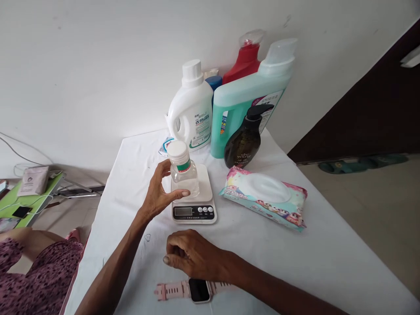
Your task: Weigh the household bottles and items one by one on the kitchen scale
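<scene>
Left hand (157,194) grasps the clear bottle (183,170), already standing on the scale (194,205). Right hand (193,256) rests curled and empty on the table (328,258) (display unreadable).

My table (328,262) wears a white cloth. On it sit a kitchen scale (197,205), a pack of wet wipes (265,197), a pink smartwatch (193,289), and at the back a white detergent jug (192,109), a green detergent bottle (246,105) and a dark pump bottle (244,142). My right hand (193,256) rests on the cloth.
</scene>
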Tool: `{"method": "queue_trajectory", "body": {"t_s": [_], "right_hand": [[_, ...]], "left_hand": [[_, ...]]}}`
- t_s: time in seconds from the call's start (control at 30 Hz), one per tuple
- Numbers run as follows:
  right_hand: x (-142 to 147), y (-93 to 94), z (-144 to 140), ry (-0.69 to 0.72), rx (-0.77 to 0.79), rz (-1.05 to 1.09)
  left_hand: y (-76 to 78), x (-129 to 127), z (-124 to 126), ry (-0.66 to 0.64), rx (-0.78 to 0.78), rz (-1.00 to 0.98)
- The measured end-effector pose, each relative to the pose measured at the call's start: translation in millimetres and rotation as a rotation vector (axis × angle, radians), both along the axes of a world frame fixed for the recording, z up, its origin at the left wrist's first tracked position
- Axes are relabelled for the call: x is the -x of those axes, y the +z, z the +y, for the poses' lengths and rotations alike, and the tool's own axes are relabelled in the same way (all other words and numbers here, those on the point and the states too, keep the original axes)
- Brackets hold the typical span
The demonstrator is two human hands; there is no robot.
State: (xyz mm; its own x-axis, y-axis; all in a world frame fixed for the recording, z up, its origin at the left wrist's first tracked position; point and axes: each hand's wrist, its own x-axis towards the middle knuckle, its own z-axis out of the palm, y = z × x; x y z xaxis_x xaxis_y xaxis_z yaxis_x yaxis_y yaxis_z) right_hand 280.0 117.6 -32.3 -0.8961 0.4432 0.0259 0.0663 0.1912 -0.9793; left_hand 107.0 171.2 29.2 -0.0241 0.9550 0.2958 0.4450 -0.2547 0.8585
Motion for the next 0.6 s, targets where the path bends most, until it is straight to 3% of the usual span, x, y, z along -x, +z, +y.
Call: {"method": "queue_trajectory", "body": {"t_s": [0.07, 0.13, 0.23, 0.3, 0.6], "right_hand": [[4.3, -2.2, 18.1, 0.142, 0.061, -0.005], [6.1, -5.4, 31.0, 0.224, 0.182, 0.003], [3.8, -10.2, 39.2, 0.285, 0.327, -0.005], [1.5, -12.7, 39.3, 0.294, 0.300, 0.001], [6.8, -22.3, 27.4, 0.206, 0.155, 0.025]], "left_hand": [[-13.8, 3.7, -0.4, 0.049, -0.059, -0.050], [-29.7, 11.2, -1.6, 0.181, -0.092, -0.124], [-52.1, 27.0, -3.9, 0.449, -0.023, -0.183], [-62.0, 36.2, -4.4, 0.539, 0.053, -0.167], [-66.3, 42.1, 0.5, 0.455, 0.088, -0.059]]}}
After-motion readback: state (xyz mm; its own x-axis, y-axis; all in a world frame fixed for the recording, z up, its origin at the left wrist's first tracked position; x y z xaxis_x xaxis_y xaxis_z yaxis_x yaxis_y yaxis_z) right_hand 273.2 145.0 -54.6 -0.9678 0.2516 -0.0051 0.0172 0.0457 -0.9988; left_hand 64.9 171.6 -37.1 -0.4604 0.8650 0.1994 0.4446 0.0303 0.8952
